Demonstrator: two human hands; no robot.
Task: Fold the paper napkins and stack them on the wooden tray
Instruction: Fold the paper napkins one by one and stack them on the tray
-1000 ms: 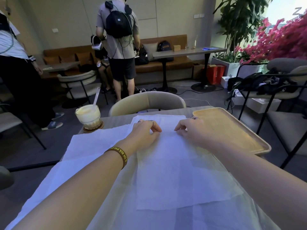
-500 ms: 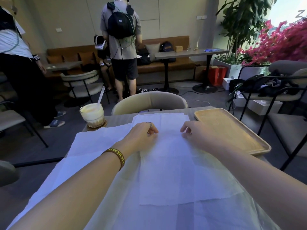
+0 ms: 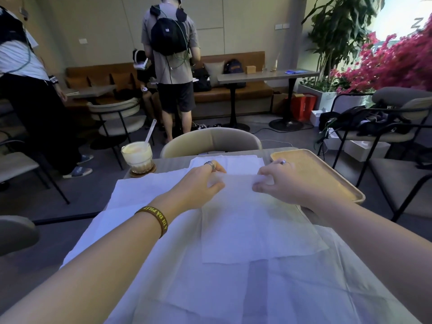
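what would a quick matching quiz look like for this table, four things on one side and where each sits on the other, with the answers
Things
1. wooden tray
2. iced drink
3. wristband
4. top napkin

Places
A. far left corner of the table, on a coaster
B. on the left forearm
C. right side of the table, nothing on it
D. far edge pinched up by both hands

The left hand and right hand grip that far edge.

Pairs: 1-C, 2-A, 3-B, 4-D

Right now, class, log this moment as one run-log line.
step: folding | left hand: pinching napkin far edge | right hand: pinching same edge | tray: no napkins | drink: far left
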